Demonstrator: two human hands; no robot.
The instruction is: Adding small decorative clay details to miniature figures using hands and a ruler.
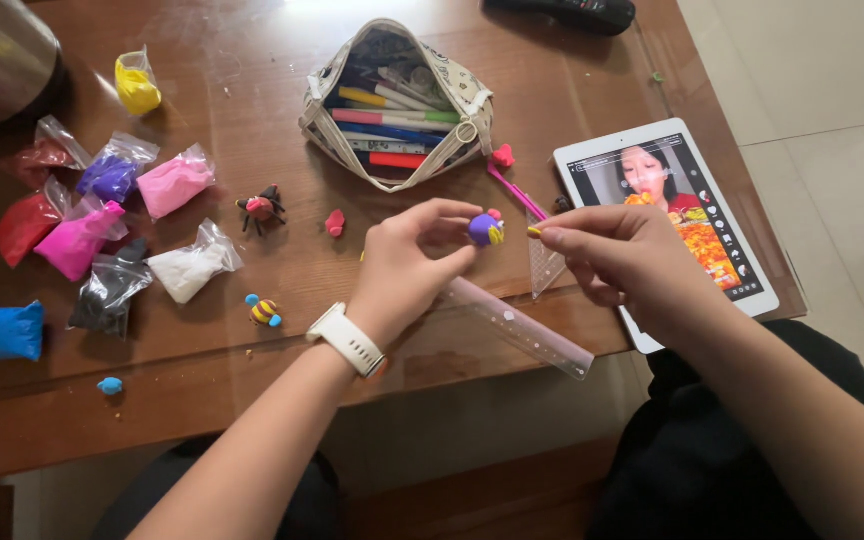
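Surface: wooden counter (pixel 282 60), brown and scuffed, with pale floor tiles beyond its right edge; you sit close against the near edge, so both forearms reach over it.

Left hand: your left hand (pixel 407 270) holds a small purple clay ball (pixel 485 230) pinched between thumb and fingertips, raised just above the counter and turned toward the other hand, which keeps its face open for work. The grip is closed lightly on the ball, the fingers curled, not squeezed flat.

Right hand: your right hand (pixel 617 255) has its thumb and forefinger drawn together on a tiny yellow clay bit (pixel 534 231), held just beside the ball, nearly touching it.

Ruler: a clear ruler (pixel 522 328) lies slantwise under your hands, its end past the counter edge.

Clay stock: bags of clay (pixel 102 230) in red, purple, pink, white, black, blue and yellow lie spread at the left, well apart from your hands, each colour separate.

Finished pieces: a dark spider-like figure (pixel 261 207) and a striped bee-like figure (pixel 265 311) stand between the bags and your left wrist.

Pencil case: an open pencil case (pixel 397 105) full of pens lies beyond your hands.

Tablet: a white tablet (pixel 667 215) plays a video at the right, partly under your right hand.
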